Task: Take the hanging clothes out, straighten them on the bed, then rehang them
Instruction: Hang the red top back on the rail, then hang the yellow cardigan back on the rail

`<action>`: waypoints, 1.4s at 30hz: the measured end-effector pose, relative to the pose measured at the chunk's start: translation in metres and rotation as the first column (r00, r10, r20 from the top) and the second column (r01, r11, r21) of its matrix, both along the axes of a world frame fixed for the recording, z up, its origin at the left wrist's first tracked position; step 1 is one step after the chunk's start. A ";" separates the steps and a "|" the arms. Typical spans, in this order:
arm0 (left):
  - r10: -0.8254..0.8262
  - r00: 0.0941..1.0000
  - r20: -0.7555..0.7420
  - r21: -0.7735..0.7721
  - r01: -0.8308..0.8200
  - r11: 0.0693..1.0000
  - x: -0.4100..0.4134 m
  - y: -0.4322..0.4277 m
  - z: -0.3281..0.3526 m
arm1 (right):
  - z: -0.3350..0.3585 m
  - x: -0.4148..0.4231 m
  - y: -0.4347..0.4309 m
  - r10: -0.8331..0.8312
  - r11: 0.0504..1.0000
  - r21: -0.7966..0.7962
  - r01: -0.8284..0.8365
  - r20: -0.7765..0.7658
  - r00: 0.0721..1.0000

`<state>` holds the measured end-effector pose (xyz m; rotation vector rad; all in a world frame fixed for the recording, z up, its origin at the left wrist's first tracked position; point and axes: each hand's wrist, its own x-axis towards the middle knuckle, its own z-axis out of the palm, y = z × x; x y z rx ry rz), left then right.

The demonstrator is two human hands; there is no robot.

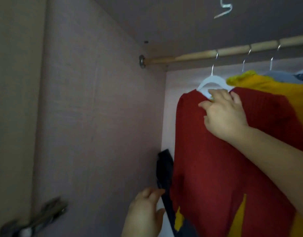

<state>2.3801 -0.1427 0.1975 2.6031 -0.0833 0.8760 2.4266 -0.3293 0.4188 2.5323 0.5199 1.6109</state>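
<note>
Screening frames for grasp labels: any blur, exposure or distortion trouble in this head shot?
Head view: dim overall, with the white hanger glaring against the brighter back wall; the metal fitting at bottom left is smeared by blur, and the left hand is soft; the right hand on the hanger is sharp enough to read; the rod bows slightly, which looks like wide-angle distortion.

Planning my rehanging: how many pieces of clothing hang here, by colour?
Red garment: 1
Yellow garment: 1
Grey garment: 1
Dark strip: 1
Total: 4; the right edge may hide more.
</note>
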 end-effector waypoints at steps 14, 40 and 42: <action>0.266 0.940 -0.215 0.041 -0.264 0.964 -0.106 0.050 -0.104 | -0.289 -0.045 0.078 0.409 0.862 0.050 -0.504 -0.656 0.635; 0.607 0.318 -0.728 -0.059 -0.912 0.407 -0.580 0.022 -0.303 | -0.489 -0.425 0.179 0.287 0.161 -0.012 -0.987 -0.956 0.059; 0.623 0.246 -0.743 -0.052 -0.948 0.313 -0.629 0.017 -0.305 | -0.497 -0.467 0.192 0.264 0.080 -0.014 -0.997 -0.964 0.035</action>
